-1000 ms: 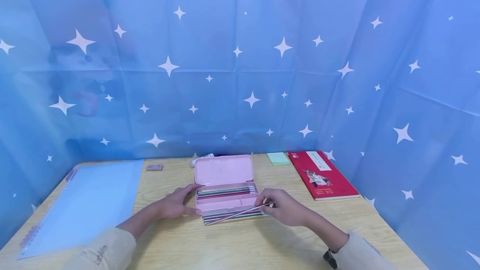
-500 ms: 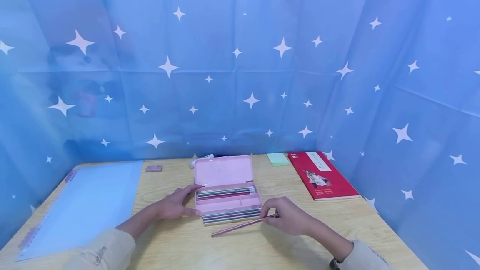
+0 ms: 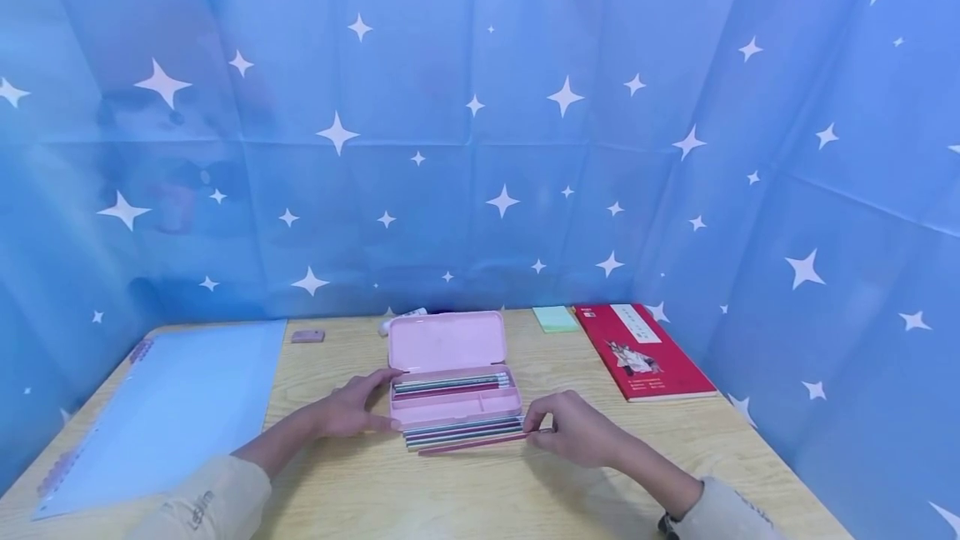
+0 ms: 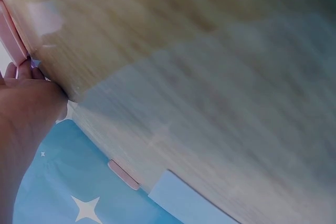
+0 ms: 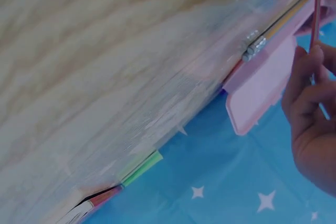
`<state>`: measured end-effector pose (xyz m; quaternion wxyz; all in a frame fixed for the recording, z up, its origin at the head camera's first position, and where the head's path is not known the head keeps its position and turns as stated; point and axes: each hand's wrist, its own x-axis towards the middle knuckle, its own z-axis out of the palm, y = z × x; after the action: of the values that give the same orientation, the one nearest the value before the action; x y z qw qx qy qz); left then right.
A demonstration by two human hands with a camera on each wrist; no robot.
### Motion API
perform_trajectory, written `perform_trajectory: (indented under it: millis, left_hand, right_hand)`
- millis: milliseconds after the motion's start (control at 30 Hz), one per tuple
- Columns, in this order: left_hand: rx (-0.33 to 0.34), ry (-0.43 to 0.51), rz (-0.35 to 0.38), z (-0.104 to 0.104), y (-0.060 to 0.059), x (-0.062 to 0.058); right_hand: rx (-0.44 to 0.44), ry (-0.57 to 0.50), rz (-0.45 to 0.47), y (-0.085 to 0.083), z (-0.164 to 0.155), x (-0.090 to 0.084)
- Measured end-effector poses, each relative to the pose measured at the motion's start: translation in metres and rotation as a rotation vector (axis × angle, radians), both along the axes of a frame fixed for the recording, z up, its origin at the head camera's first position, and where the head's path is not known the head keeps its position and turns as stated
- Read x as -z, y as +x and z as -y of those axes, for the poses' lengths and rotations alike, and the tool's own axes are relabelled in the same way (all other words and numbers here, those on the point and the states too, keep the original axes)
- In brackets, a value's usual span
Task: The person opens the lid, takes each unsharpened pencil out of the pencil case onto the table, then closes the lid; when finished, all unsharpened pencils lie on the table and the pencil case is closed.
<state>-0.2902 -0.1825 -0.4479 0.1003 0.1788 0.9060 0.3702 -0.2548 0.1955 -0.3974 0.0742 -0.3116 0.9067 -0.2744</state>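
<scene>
A pink pencil case (image 3: 447, 340) lies with its lid up, and several pencils (image 3: 450, 385) fill its rear compartment. My left hand (image 3: 347, 408) holds the case's left end, index finger at the rear corner and thumb at the front. Along the case's front edge, more pencils (image 3: 450, 433) lie side by side on the table. Between thumb and fingers, my right hand (image 3: 576, 430) pinches a dark pink pencil (image 3: 472, 445) near its right end. That pencil slants just in front of the row, close over the table; the right wrist view shows it held too (image 5: 315, 22).
Behind the case is a white object (image 3: 405, 319), partly hidden by the lid. An eraser (image 3: 307, 337) lies left of it, beside a large pale sheet (image 3: 168, 407). Green sticky notes (image 3: 556, 319) and a red booklet (image 3: 641, 348) lie at the back right.
My right hand drew the pencil off the row toward me, then brought it back close to the row's front edge, more nearly parallel to it. My left hand has stayed put.
</scene>
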Motion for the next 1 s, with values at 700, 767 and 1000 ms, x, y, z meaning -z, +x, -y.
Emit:
perform_trajectory:
  millis: [700,767,1000]
  left_hand:
    - [0.013,0.016,-0.01,0.001,-0.002,0.001]
    - [0.014,0.018,-0.011,0.001,-0.002,0.001]
    - [0.018,0.015,-0.01,0.001,-0.002,0.003]
  right_hand:
    - [0.066,-0.02,0.049,-0.01,-0.002,0.008]
    - [0.077,-0.013,0.049,-0.009,-0.001,0.009]
    - [0.135,0.009,0.072,-0.01,0.003,0.013]
